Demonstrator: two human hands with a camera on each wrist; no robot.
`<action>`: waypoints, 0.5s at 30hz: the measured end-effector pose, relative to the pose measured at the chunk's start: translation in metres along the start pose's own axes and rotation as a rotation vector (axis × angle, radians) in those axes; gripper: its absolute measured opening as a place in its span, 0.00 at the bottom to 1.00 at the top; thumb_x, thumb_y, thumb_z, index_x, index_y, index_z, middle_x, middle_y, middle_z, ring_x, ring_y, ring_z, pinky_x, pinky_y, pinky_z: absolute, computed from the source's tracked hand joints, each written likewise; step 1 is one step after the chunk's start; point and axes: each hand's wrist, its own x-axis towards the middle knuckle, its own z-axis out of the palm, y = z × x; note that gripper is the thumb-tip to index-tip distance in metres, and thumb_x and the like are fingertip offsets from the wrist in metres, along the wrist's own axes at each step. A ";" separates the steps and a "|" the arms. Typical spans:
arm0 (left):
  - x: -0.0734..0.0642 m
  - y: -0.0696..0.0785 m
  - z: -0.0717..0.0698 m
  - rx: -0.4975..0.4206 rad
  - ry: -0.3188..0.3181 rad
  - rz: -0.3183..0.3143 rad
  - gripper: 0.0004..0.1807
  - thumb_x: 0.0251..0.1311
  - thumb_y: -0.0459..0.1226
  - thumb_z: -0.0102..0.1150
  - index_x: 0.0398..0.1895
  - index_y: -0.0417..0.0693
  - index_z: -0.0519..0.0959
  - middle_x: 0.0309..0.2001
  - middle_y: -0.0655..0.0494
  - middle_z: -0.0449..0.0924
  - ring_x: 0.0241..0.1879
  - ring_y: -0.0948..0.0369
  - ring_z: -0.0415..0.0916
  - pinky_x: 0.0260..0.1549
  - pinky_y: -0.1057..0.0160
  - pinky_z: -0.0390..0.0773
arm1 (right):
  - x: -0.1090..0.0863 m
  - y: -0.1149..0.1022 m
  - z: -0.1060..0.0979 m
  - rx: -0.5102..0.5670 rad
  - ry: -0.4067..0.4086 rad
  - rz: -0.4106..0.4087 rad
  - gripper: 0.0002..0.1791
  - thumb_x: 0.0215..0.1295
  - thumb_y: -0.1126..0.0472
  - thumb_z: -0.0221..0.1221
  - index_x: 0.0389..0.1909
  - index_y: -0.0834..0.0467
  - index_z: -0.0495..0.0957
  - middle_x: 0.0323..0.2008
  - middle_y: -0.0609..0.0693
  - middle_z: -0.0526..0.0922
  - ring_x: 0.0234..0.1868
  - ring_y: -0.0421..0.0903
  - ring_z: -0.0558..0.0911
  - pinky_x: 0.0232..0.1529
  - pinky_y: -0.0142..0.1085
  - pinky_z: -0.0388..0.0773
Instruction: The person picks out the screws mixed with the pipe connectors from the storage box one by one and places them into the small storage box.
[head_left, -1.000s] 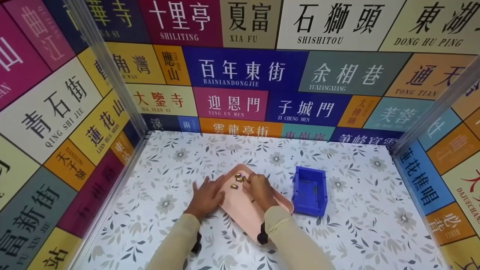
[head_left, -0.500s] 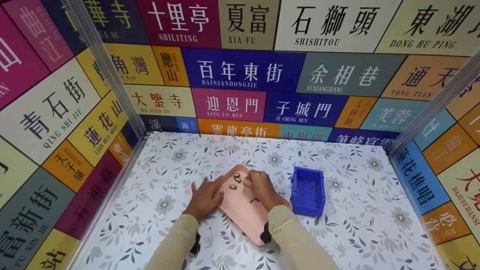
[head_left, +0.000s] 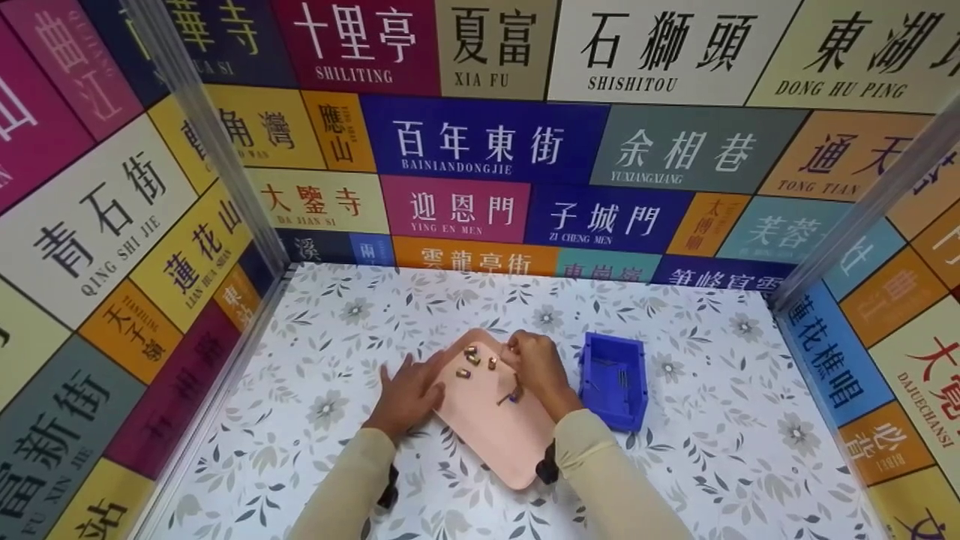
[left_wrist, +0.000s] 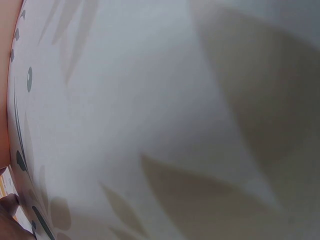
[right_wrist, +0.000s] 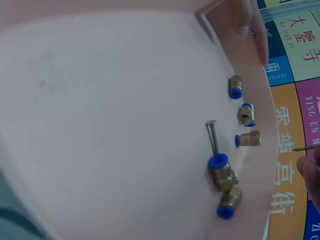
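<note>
A pink tray [head_left: 487,442] lies on the table, holding several brass push-in fittings [head_left: 463,373] with blue collars. In the right wrist view, a screw [right_wrist: 214,137] lies in the tray with its end at the blue collar of one fitting [right_wrist: 222,172]. My right hand [head_left: 540,367] is above the tray's right side and pinches a small pointed screw [right_wrist: 305,148] between thumb and finger. My left hand [head_left: 405,397] rests on the tray's left edge, fingers spread. The left wrist view shows mostly tablecloth, with part of the hand at the lower left.
A blue bin [head_left: 611,421] with several thin screws inside stands right of the tray, close to my right forearm. White floral cloth [head_left: 330,465] covers the table. Panels with street-name lettering [head_left: 480,139] wall in the back and both sides.
My right hand has moved right, away from the fittings, with the screw between its fingers. More fittings and the screw lying in the tray now show. The left hand stays at the tray's edge.
</note>
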 end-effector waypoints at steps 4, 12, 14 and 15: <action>-0.001 0.001 -0.002 -0.004 -0.008 -0.008 0.35 0.72 0.60 0.39 0.81 0.83 0.45 0.80 0.71 0.56 0.83 0.49 0.40 0.75 0.29 0.27 | -0.001 0.008 -0.011 -0.001 0.068 -0.041 0.04 0.58 0.65 0.67 0.26 0.61 0.84 0.23 0.54 0.86 0.23 0.47 0.86 0.23 0.38 0.83; -0.001 0.001 -0.001 -0.012 -0.004 -0.006 0.35 0.71 0.60 0.40 0.80 0.85 0.45 0.79 0.69 0.60 0.83 0.48 0.42 0.74 0.28 0.28 | -0.004 0.026 -0.030 0.027 0.137 -0.054 0.03 0.56 0.67 0.66 0.25 0.62 0.84 0.21 0.54 0.87 0.21 0.46 0.85 0.22 0.38 0.83; 0.000 0.001 -0.001 -0.015 -0.008 -0.010 0.35 0.71 0.60 0.40 0.80 0.86 0.45 0.79 0.70 0.59 0.83 0.48 0.41 0.74 0.29 0.27 | -0.005 0.031 -0.035 0.028 0.132 -0.040 0.03 0.57 0.67 0.66 0.26 0.62 0.84 0.22 0.55 0.87 0.22 0.47 0.86 0.23 0.39 0.83; 0.000 0.001 0.000 -0.014 -0.008 -0.007 0.35 0.71 0.60 0.40 0.80 0.86 0.45 0.79 0.70 0.58 0.83 0.48 0.41 0.74 0.29 0.27 | -0.006 0.033 -0.039 0.031 0.127 -0.034 0.03 0.57 0.67 0.66 0.26 0.62 0.84 0.23 0.56 0.87 0.22 0.47 0.86 0.23 0.40 0.83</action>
